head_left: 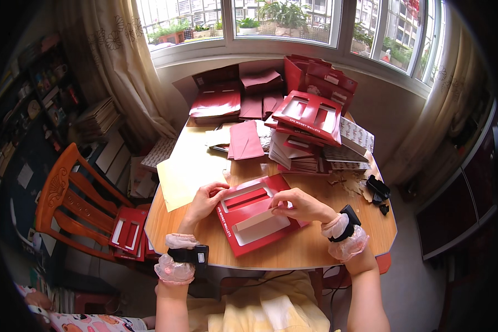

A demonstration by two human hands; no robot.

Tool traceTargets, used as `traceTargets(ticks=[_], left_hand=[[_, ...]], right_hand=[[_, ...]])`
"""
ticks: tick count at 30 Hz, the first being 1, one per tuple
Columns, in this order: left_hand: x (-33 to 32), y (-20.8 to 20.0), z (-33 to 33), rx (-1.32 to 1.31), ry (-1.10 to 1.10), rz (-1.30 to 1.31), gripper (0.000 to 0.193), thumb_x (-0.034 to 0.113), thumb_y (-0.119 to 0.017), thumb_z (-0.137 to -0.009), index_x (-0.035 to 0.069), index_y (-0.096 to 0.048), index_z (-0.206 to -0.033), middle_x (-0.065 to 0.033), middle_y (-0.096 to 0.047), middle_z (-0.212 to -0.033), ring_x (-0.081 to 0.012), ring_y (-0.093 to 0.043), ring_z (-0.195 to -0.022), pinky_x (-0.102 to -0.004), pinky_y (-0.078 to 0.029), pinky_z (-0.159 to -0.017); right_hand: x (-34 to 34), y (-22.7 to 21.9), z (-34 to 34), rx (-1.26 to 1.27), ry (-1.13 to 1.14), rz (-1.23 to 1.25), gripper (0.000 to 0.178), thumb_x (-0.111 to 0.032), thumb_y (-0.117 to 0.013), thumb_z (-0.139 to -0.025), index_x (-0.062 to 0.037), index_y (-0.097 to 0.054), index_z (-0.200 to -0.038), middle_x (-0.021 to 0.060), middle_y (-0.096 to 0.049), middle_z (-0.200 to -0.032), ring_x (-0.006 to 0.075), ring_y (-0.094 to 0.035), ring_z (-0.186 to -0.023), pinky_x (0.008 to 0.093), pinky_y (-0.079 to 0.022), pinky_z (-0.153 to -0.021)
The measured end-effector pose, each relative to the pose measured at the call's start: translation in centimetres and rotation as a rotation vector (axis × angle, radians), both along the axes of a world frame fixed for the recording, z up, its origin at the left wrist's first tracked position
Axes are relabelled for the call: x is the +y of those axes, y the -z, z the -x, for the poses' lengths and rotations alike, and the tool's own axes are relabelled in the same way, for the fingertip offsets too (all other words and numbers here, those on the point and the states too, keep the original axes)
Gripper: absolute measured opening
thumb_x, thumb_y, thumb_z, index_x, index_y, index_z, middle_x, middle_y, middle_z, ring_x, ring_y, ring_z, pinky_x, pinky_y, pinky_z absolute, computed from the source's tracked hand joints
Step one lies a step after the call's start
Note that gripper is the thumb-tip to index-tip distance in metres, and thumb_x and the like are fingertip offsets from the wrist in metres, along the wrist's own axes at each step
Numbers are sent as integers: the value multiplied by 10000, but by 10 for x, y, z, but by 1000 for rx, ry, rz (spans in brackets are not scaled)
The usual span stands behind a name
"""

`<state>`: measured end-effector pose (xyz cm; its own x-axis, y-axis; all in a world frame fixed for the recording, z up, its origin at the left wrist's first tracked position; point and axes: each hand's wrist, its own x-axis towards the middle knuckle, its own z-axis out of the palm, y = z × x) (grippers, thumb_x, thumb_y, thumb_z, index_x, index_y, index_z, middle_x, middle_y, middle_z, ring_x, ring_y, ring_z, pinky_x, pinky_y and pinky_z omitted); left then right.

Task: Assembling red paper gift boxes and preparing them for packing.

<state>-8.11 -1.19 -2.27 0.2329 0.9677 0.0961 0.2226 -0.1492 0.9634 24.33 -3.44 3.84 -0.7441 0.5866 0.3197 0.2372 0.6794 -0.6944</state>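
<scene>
A flat red carton sleeve with two cut-out windows lies tilted on the wooden table in front of me. My left hand is closed at its upper left corner, fingers curled at the edge. Above the near window, my right hand pinches a tan cardboard strip that stands up from the opening. Whether the strip is still joined to the sleeve I cannot tell. Past the sleeve lie dark pink paper envelopes.
Red sleeves and patterned packs are stacked at the back right. More red folders lie back left, near a yellow sheet. Torn scraps and a black object are at right. Red sleeves fill a wooden chair.
</scene>
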Motion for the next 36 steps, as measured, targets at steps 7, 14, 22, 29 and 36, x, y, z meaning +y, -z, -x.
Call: traceTargets(ticks=[7, 14, 22, 29, 36], left_hand=[[3, -1, -4, 87, -63, -233, 191, 128, -648, -973, 4, -721, -1099, -95, -752, -961, -138, -698, -886, -293, -561, -791], [-9, -21, -2, 22, -102, -250, 160, 141, -694, -942, 16, -750, -1024, -79, -749, -919, -110, -678, -832, -270, -535, -731], [-23, -42, -1, 251, 215, -533, 314, 289, -871, -716, 51, -763, -888, -68, -724, -856, -212, -650, -845, -341, -513, -810], [-28, -39, -17, 408, 351, -419, 287, 250, -847, -755, 6, -737, -857, -80, -692, -747, -189, -633, -630, -313, -521, -617], [-33, -40, -28, 557, 488, -401, 216, 189, -796, -790, -3, -702, -814, -110, -656, -731, -250, -641, -673, -344, -521, -648]], right_hand=[[1, 19, 8, 125, 159, 37, 137, -118, -708, -918, -27, -614, -955, 122, -693, -795, 251, -661, -687, 343, -507, -650], [4, 29, 16, 207, 354, 123, 139, -133, -709, -928, -31, -623, -967, 86, -681, -762, 146, -607, -652, 300, -468, -606], [-2, 32, 27, 197, 407, 113, 149, -142, -717, -913, -28, -642, -973, 99, -736, -832, 157, -635, -663, 299, -489, -624], [-3, 33, 23, 112, 300, 70, 134, -162, -730, -888, -44, -677, -924, 115, -709, -798, 237, -668, -716, 337, -509, -658], [0, 33, 15, -161, 190, -47, 119, -204, -718, -874, -105, -704, -939, 76, -674, -860, 247, -625, -867, 381, -500, -737]])
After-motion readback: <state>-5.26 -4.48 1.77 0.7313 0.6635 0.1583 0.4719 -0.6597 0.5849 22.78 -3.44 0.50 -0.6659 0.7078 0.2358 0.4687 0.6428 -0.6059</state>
